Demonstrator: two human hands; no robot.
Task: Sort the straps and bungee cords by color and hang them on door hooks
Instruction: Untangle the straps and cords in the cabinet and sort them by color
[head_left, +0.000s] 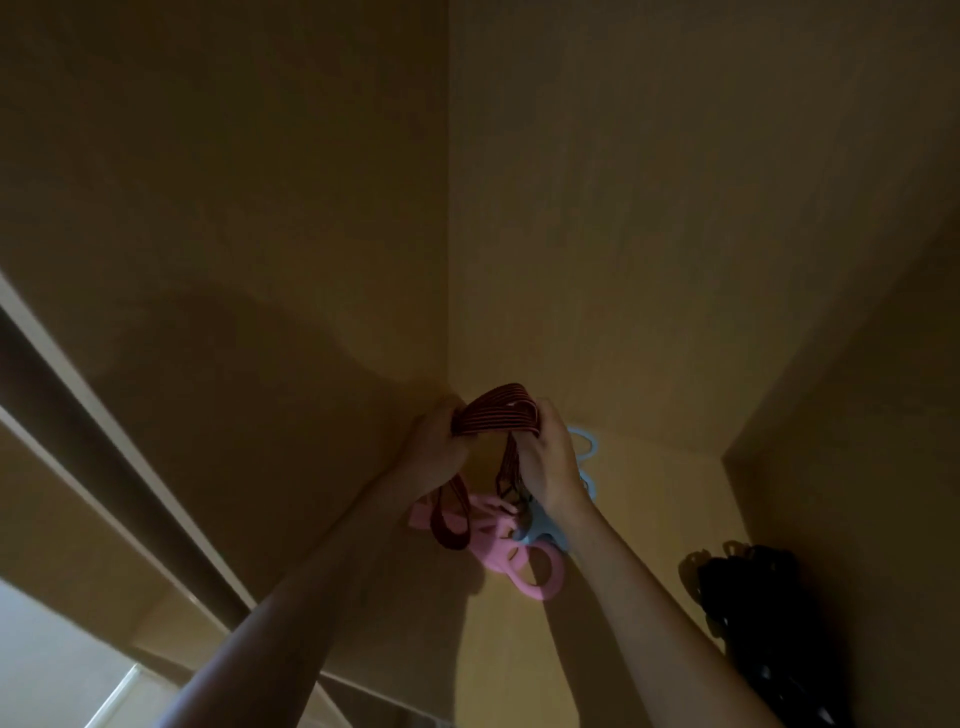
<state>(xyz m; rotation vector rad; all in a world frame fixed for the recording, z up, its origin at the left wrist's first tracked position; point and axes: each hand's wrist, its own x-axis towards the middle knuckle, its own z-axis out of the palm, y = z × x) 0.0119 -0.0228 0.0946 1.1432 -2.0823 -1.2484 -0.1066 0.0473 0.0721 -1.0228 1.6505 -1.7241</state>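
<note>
My left hand (434, 449) grips 1 end of the red straps (496, 413) and my right hand (550, 462) grips the other, raised in the wall corner. The dangling loops could snag on the pink hanger (498, 551) below. The straps are red with dark stripes, bunched together.

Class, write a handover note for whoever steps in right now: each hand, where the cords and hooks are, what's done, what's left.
Both the left hand and right hand grip the red striped cords, bunched, raised at the wall corner. A pink hook piece and a blue hook piece sit below them. The black bundle seems already hung on the right. Left: hang the red cords; other colours unseen.
</note>
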